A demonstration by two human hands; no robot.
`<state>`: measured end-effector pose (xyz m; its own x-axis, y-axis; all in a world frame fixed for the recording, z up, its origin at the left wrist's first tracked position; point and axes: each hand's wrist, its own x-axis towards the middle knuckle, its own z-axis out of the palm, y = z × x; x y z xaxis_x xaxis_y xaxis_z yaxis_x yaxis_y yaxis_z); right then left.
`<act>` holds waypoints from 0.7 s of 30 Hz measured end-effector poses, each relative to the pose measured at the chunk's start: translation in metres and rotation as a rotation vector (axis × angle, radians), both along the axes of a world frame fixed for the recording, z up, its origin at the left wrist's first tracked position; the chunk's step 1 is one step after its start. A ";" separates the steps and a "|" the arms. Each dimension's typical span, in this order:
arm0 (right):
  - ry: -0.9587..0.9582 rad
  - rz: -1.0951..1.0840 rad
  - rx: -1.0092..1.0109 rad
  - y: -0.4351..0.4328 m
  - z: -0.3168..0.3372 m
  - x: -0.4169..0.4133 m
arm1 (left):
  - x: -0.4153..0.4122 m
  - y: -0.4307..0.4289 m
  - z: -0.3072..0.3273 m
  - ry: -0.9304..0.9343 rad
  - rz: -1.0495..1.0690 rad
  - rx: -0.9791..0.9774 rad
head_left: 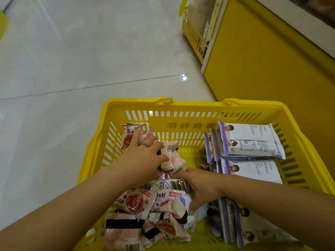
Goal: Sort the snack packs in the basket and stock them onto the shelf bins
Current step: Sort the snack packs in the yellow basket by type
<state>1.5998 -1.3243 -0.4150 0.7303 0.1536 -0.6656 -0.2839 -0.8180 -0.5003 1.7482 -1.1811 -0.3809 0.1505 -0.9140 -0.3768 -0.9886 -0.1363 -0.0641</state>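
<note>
A yellow plastic basket with slotted walls [181, 122] stands on a pale, glossy tiled floor [90, 51], just beside a tall yellow shelf unit [253, 60] at the right. Inside the basket, pink-and-white foil snack packs [134, 200] lie heaped loosely along the left side, from the near corner up to the far wall. White-and-purple flat snack packs [252, 142] fill the right side, some stacked flat at the far end and others standing on edge nearer the person.

Both bare arms reach down into the basket. The left hand [143, 154] lies with its fingers splayed and nearly straight on pink-and-white packs at the far left corner, released rather than clenched. The right hand [201, 185] is in the middle of the basket, its thumb and curled fingers grasping a bundle of small white packs [172, 185] between the two heaps.
</note>
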 end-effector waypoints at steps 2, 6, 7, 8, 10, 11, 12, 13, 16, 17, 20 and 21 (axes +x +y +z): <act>-0.033 -0.013 0.024 0.001 0.004 -0.001 | -0.004 -0.002 0.003 0.151 0.017 0.008; -0.077 -0.083 0.117 0.004 0.010 -0.011 | -0.020 -0.003 0.000 0.483 0.125 0.194; -0.087 -0.088 0.127 0.005 0.011 -0.013 | -0.022 -0.003 -0.003 0.503 0.134 0.266; -0.100 -0.083 0.127 0.005 0.012 -0.015 | -0.023 -0.003 -0.004 0.505 0.136 0.319; -0.135 -0.061 0.111 0.008 0.015 -0.017 | -0.021 -0.003 -0.006 0.495 0.128 0.363; -0.155 -0.050 0.104 0.008 0.017 -0.017 | -0.019 -0.004 -0.006 0.501 0.130 0.368; -0.173 -0.040 0.098 0.008 0.019 -0.019 | -0.017 -0.004 -0.006 0.519 0.140 0.372; -0.191 -0.035 0.096 0.007 0.022 -0.020 | -0.016 -0.004 -0.006 0.538 0.154 0.374; -0.252 -0.058 0.098 0.004 0.034 -0.024 | -0.007 -0.003 -0.004 0.586 0.190 0.339; -0.275 -0.086 0.098 0.001 0.038 -0.025 | -0.003 -0.003 -0.002 0.609 0.211 0.310; -0.314 -0.231 0.115 -0.004 0.054 -0.024 | 0.010 -0.001 0.013 0.655 0.296 0.191; -0.343 -0.300 0.138 -0.006 0.060 -0.023 | 0.016 -0.001 0.021 0.637 0.322 0.163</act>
<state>1.5770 -1.3305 -0.3545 0.9300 -0.0274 -0.3665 -0.2967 -0.6446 -0.7046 1.7644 -1.1821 -0.3597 0.1083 -0.7861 -0.6085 -0.7535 -0.4642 0.4656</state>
